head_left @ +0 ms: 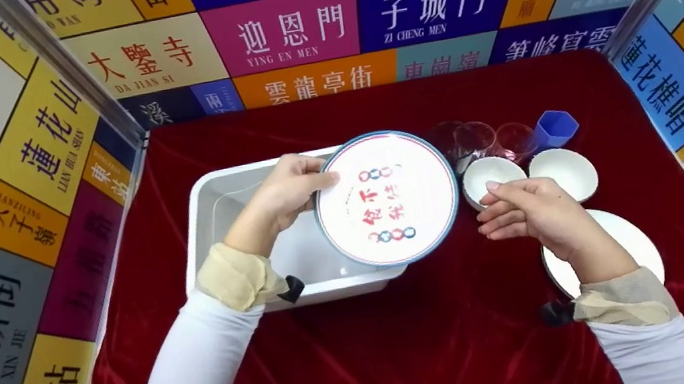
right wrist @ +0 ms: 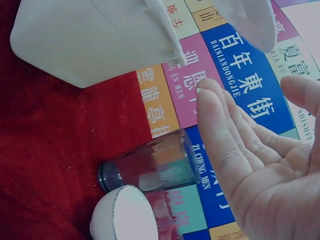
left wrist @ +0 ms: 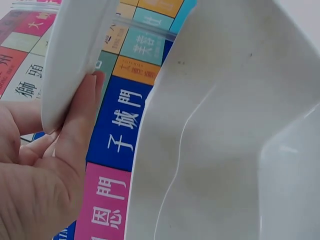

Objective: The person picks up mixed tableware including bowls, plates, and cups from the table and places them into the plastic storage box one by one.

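Two hands: the left hand (head_left: 282,195) pinches a round plate (head_left: 389,200) by its rim, thumb on the printed face; the right hand (head_left: 539,212) grips nothing, fingers loosely extended near a white bowl (head_left: 486,173).
Plate, by view: overlapping the right end of the tub (head_left: 335,284) from the head; edge-on, apart from the tub, from the left wrist.
Surfaces: glossy blue-edged plate; smooth rectangular tub; rumpled red velvety cloth (head_left: 471,348); faceted blue cup (head_left: 555,128).

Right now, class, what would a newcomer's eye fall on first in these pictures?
Probably the blue-rimmed plate with red characters, pinched by the left hand and overlapping the white tub in the head view. Next might come the colourful lettered panels behind and beside the red cloth, and the blue cup beyond the white bowls.
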`<act>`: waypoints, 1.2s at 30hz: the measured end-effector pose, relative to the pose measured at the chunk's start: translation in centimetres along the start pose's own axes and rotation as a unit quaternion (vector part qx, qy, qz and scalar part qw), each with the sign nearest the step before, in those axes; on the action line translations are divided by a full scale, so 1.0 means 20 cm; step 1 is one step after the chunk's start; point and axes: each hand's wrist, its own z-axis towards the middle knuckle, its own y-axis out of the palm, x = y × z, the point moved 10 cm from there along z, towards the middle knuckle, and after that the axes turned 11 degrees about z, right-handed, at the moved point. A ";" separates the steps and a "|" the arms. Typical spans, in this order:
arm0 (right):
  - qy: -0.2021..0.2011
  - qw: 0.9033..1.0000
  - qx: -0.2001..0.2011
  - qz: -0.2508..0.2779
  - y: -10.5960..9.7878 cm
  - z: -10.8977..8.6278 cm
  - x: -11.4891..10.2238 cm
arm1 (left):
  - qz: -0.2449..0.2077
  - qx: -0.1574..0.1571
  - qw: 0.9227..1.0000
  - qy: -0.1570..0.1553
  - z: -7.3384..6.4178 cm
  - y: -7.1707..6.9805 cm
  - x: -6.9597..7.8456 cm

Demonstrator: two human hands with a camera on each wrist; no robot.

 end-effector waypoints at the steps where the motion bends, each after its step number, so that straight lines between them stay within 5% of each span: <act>1: 0.002 1.000 0.001 0.001 0.00 0.00 0.01 | 0.003 -0.002 1.000 -0.001 0.00 -0.01 0.00; 22: 0.015 0.999 0.019 0.024 -0.10 -0.05 0.12 | 0.060 0.002 0.997 -0.051 0.10 -0.20 -0.13; 36: 0.010 0.999 0.016 0.043 -0.15 -0.06 0.16 | 0.130 0.015 0.988 -0.086 0.14 -0.28 -0.25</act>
